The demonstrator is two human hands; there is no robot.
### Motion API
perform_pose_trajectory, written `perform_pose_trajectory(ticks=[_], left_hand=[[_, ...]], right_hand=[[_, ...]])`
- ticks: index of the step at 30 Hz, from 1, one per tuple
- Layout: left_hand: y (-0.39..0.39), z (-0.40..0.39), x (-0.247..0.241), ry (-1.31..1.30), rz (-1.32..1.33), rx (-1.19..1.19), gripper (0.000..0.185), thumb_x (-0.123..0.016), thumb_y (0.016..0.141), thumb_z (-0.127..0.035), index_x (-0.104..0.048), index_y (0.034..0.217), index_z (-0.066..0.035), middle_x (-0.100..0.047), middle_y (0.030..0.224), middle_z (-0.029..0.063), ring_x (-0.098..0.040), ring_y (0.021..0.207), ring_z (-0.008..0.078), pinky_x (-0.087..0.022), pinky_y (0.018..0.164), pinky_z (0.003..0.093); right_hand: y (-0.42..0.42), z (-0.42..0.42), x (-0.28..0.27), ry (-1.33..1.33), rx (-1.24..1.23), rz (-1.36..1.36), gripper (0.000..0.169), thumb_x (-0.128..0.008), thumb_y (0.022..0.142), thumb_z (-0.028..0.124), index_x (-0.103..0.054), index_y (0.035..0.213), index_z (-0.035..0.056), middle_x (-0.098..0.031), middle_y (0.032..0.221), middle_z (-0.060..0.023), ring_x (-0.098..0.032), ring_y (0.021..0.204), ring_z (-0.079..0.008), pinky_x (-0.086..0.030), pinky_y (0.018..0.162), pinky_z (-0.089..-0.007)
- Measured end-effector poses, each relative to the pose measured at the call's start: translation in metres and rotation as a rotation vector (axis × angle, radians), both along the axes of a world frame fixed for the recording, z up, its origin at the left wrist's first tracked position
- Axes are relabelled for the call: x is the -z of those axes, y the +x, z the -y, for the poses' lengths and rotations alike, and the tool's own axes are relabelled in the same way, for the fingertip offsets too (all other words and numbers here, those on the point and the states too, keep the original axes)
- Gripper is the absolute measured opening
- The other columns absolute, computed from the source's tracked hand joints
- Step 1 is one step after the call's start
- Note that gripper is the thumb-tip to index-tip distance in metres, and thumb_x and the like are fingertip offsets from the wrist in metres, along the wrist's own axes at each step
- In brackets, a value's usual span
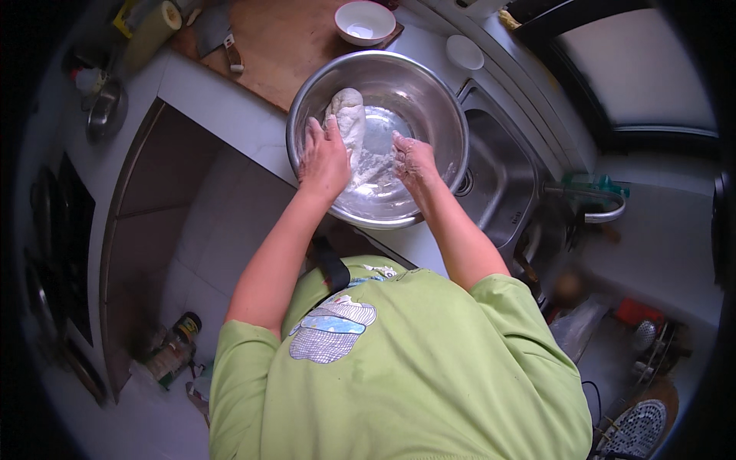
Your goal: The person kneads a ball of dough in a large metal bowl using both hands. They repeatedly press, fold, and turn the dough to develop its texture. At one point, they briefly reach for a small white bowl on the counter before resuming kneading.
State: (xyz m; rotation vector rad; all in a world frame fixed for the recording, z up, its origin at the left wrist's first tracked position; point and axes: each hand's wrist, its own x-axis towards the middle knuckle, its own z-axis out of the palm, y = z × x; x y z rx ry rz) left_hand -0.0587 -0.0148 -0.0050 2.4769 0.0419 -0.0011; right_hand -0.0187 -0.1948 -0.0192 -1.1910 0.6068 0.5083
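A long lump of pale dough [348, 118] lies against the left side of a large stainless steel bowl [443, 109]. My left hand [325, 161] is on its lower end, fingers along the left side and thumb near the right side. Dry flour and scraps [371, 167] cling to the bowl's bottom beside it. Over the right half of the bowl, apart from the dough, my right hand [415, 158] is curled with flour on its fingers. Nothing shows in it, though the palm is hidden.
Behind the bowl is a wooden board [276, 40] bearing a cleaver [230, 52] and a white bowl [365, 23]. A cut gourd [167, 17] lies at its left. To the right are a white lid or dish [465, 52], the sink [500, 167] and its faucet [606, 215].
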Motion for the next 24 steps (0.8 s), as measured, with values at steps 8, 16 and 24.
perform_pose_trajectory(ticks=[8,16,24], left_hand=[[-0.009,0.053,-0.013,-0.337,0.120,0.117,0.043,-0.062,0.084,-0.016,-0.051,0.119,0.007,-0.053,0.120,0.0278,-0.057,0.106,0.0399,-0.047,0.089,0.0443],[0.009,0.070,0.010,-0.537,0.256,-0.042,0.041,-0.062,0.084,-0.018,-0.050,0.112,0.008,-0.059,0.109,0.0225,-0.060,0.099,0.0312,-0.048,0.085,0.0387],[0.052,0.059,-0.011,-0.728,-0.625,-0.094,0.046,-0.051,0.096,-0.037,-0.050,0.118,0.004,-0.056,0.120,0.0160,-0.056,0.104,0.0159,-0.047,0.087,0.0306]], right_hand=[[0.008,0.021,0.043,0.887,0.350,0.087,0.032,-0.045,0.099,0.030,-0.051,0.077,0.0072,-0.052,0.068,-0.0039,-0.054,0.063,-0.0182,-0.049,0.060,-0.0322],[-0.010,-0.030,-0.023,0.980,0.457,0.144,0.072,-0.023,0.096,0.059,-0.039,0.134,-0.0001,-0.043,0.138,-0.0179,-0.037,0.132,-0.0314,-0.025,0.113,-0.0437],[-0.015,-0.029,-0.027,0.851,0.353,0.287,0.062,-0.034,0.099,0.048,-0.036,0.135,-0.0027,-0.039,0.140,-0.0164,-0.037,0.131,-0.0293,-0.028,0.111,-0.0417]])
